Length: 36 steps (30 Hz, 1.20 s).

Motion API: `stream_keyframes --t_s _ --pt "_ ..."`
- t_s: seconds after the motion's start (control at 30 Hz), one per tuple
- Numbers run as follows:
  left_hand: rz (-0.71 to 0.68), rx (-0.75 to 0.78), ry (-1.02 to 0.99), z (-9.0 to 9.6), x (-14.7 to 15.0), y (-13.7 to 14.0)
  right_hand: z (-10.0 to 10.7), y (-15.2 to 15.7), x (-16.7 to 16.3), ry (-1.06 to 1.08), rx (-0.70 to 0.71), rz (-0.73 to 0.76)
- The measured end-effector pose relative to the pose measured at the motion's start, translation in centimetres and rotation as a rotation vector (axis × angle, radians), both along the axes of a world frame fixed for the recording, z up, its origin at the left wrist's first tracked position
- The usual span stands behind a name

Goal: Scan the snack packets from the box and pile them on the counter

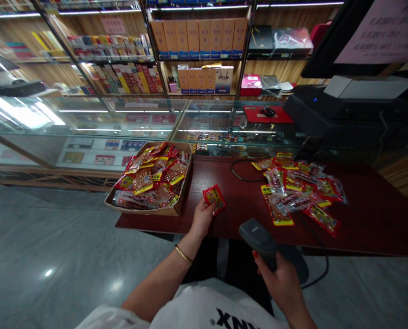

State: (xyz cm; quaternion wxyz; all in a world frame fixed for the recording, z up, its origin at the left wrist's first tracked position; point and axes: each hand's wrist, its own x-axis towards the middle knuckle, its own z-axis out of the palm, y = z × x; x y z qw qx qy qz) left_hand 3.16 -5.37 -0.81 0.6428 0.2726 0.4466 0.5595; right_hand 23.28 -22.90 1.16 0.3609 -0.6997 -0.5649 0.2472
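My left hand pinches a small red and yellow snack packet by its near edge, just above the dark red table. Wrapped round the handle of a dark grey barcode scanner is my right hand, with the scanner's head tilted up and to the left. To the left, a cardboard box is heaped with red, yellow and clear snack packets. A loose pile of similar packets lies on the table at the right.
The wooden table stands against a glass display counter. At the back right are a monitor and a mouse on a red mat. A black cable hangs over the table's front edge.
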Motion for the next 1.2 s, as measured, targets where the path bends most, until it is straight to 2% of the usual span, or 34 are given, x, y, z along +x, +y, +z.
stream_keyframes --t_s 0.2,0.3,0.47,0.63,0.7,0.77,0.83,0.9,0.97,1.03,1.1,1.2 --pt "-0.052 -0.025 -0.028 1.0 0.1 -0.2 1.0 0.1 -0.2 0.007 0.041 -0.020" --pt "-0.149 -0.060 -0.023 1.5 1.6 0.2 1.6 0.0 0.0 0.012 0.092 -0.057" --pt "-0.414 -0.097 -0.049 3.2 8.2 2.3 1.7 -0.7 0.8 0.026 0.123 -0.169" --pt "-0.675 -0.064 -0.106 7.3 16.3 6.7 2.1 -1.5 1.0 0.071 0.092 -0.291" --pt "-0.728 -0.085 -0.069 8.4 18.0 7.8 2.3 -1.6 0.8 0.083 0.081 -0.312" --pt "-0.689 -0.067 -0.028 8.8 17.9 7.8 2.4 -1.8 0.7 0.088 0.074 -0.342" --pt "-0.568 0.036 0.045 8.5 15.6 6.9 2.0 -2.0 0.7 0.087 0.053 -0.358" --pt "-0.399 0.227 0.193 8.3 11.3 5.6 1.2 -2.3 1.1 0.071 0.002 -0.318" --pt "-0.223 0.440 0.405 8.8 5.2 4.3 -0.1 -2.3 1.6 0.024 -0.054 -0.262" --pt "-0.039 0.577 0.692 10.2 -1.7 3.2 -1.4 -2.0 2.1 -0.023 -0.075 -0.244" --pt "0.146 0.564 1.067 11.9 -8.6 2.2 -2.3 -1.3 2.2 -0.023 -0.101 -0.203" --pt "0.255 0.298 1.627 13.5 -16.7 1.4 -2.3 -0.2 1.5 0.052 -0.117 -0.105"
